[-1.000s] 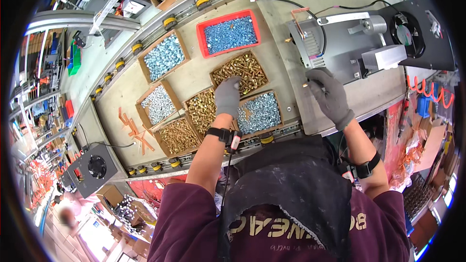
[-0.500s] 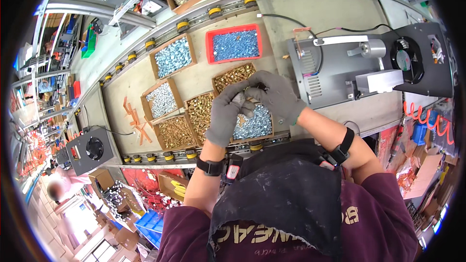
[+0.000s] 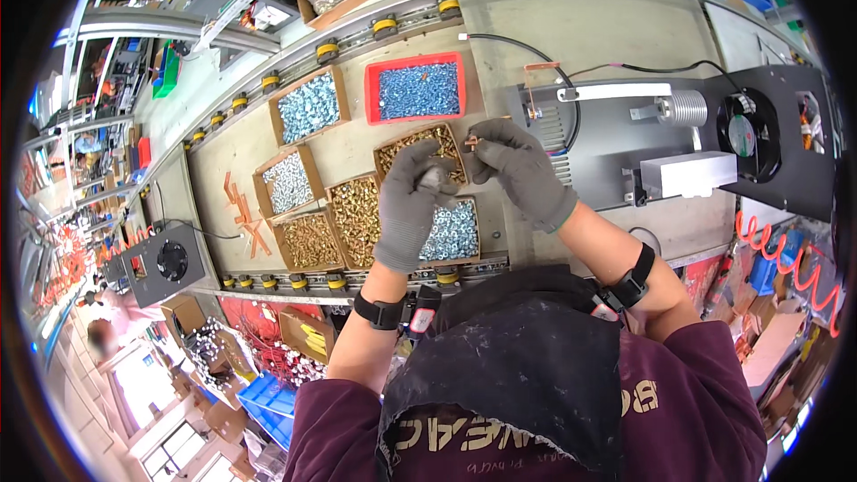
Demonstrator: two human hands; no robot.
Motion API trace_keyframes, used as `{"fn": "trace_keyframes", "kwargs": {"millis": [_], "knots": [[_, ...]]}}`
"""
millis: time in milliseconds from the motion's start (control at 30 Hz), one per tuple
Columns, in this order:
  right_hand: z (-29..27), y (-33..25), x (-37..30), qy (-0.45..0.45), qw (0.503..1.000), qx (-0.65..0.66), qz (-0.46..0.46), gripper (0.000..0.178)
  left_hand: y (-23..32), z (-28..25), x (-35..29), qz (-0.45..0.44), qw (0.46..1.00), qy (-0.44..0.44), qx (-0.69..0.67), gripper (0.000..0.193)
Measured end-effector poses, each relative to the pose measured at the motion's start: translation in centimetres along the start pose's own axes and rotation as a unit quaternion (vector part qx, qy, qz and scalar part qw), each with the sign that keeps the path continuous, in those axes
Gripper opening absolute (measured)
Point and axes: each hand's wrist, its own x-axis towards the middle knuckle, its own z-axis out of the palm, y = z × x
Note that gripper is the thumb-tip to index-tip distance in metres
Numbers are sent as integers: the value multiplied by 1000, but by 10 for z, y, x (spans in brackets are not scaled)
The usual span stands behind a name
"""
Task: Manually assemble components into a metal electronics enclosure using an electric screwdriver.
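Both my hands wear grey gloves. My right hand (image 3: 525, 177) is raised to the right of a cardboard box of brass-coloured bolts (image 3: 451, 159). Its thumb and fingers pinch a small brass-coloured fastener (image 3: 472, 143), whose exact kind is too small to make out. My left hand (image 3: 406, 205) is curled above the bolt boxes, fingers bent towards the thumb; what lies inside is hidden. Below it sits a box of silvery nuts or washers (image 3: 452, 230). A larger box of brass-coloured fasteners (image 3: 355, 214) lies left of that hand.
A red tray (image 3: 370, 94) of bluish fasteners and boxes of silvery hardware (image 3: 308, 107) stand farther back. Copper strips (image 3: 239, 205) lie at the left. A dark metal panel (image 3: 598, 143) with fan (image 3: 741, 129), cable and silver blocks occupies the right. Roller rails (image 3: 303, 282) edge the bench.
My hands have come apart. My right hand now shows a small brass-coloured fastener at its fingertips. The whole bench view has shifted slightly left.
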Motion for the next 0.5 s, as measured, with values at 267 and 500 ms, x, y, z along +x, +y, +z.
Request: {"fn": "trace_keyframes", "kwargs": {"millis": [267, 500], "knots": [[13, 0, 22, -132, 990, -39, 18, 21, -1, -60, 22, -24, 989, 105, 100, 27], [12, 29, 42, -114, 954, -278, -2, 14, 27, -32, 139, -51, 977, -142, 148, 32]]}}
